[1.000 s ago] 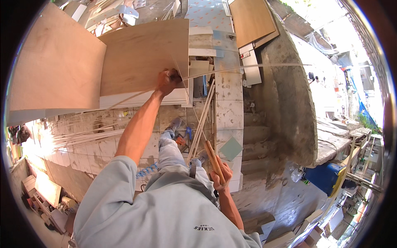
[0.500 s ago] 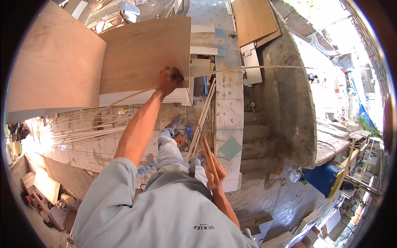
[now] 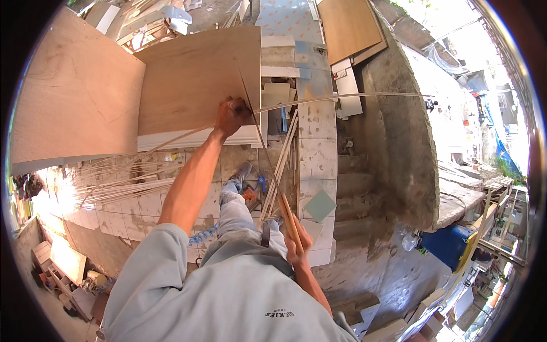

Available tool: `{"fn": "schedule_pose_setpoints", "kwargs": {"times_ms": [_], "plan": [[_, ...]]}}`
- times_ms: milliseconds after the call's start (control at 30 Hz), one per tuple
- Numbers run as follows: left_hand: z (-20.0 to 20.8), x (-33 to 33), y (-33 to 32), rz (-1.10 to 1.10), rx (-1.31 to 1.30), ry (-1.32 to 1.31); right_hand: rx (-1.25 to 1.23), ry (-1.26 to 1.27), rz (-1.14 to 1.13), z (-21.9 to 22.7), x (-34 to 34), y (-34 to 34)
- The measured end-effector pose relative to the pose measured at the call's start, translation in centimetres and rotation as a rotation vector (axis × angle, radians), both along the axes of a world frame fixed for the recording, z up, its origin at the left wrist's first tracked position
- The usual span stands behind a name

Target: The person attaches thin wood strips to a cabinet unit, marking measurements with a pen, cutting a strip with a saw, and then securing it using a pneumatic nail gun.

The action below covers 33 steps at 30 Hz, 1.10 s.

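while hands [image 3: 232,117] grip — saw [image 3: 288,214] crosses strip [image 3: 319,100]

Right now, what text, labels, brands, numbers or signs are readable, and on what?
Grey shirt: dark lettering, upside down in view, plus a smaller line; wording not copied here.
Pale blue sheet: orange marks, too small to read.
Wooden handle and thin strip: no lettering visible.

Woodwkg wkshp, w/ ply panels [image 3: 194,80] & wood strips [image 3: 284,155] abt
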<state>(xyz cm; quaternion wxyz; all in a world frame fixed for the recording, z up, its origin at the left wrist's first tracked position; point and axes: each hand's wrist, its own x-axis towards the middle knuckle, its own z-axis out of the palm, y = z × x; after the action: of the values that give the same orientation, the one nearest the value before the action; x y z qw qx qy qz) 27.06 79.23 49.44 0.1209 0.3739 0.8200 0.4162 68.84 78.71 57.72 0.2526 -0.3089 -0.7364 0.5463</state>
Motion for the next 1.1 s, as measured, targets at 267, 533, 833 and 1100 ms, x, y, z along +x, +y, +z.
{"fn": "schedule_pose_setpoints", "kwargs": {"times_ms": [267, 533, 833, 1100], "plan": [[-1.1, -0.1, 0.1, 0.005, 0.020, 0.104, 0.048, 0.017, 0.075, -1.8, -3.3, 1.3], [0.3, 0.0, -0.2, -0.031, 0.012, 0.006, 0.065, 0.023, 0.035, 0.5, 2.4, -0.4], [-0.4, 0.2, 0.1, 0.007, 0.068, 0.076, 0.070, 0.034, 0.074, -1.3, -2.6, 0.7], [-0.7, -0.2, -0.4, -0.049, 0.054, 0.137, -0.038, 0.030, 0.026, 0.2, 4.8, -2.1]]}}
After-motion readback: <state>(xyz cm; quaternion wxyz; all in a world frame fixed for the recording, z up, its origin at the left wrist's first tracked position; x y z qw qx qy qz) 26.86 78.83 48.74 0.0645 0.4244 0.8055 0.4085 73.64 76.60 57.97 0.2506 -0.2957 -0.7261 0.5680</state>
